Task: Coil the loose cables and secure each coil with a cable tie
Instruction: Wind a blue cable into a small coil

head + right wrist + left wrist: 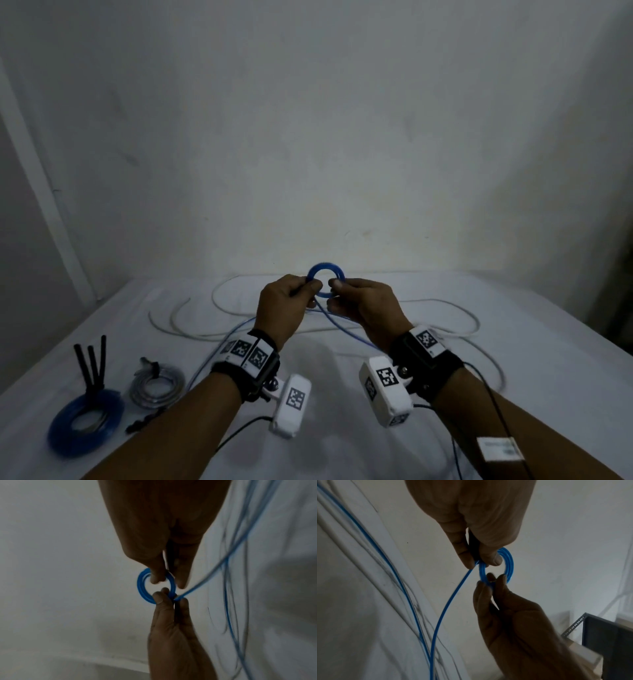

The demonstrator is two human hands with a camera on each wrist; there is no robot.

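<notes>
I hold a small coil of blue cable [325, 266] above the table, in front of the wall. My left hand [310, 286] pinches its left side between thumb and fingers; in the left wrist view the left hand [483, 563] grips the coil [509, 563]. My right hand [334, 291] pinches the opposite side, and the right wrist view shows the right hand [169, 582] on the coil [139, 586]. The loose blue cable [352, 334] trails from the coil down to the table and back between my arms.
A loose white cable [445, 301] loops across the white table [531, 342] behind my hands. Near the left front lie a larger blue coil [58, 435] with three black cable ties [90, 363] sticking up, and a grey coil [171, 387]. A dark shelf [607, 642] stands to the right.
</notes>
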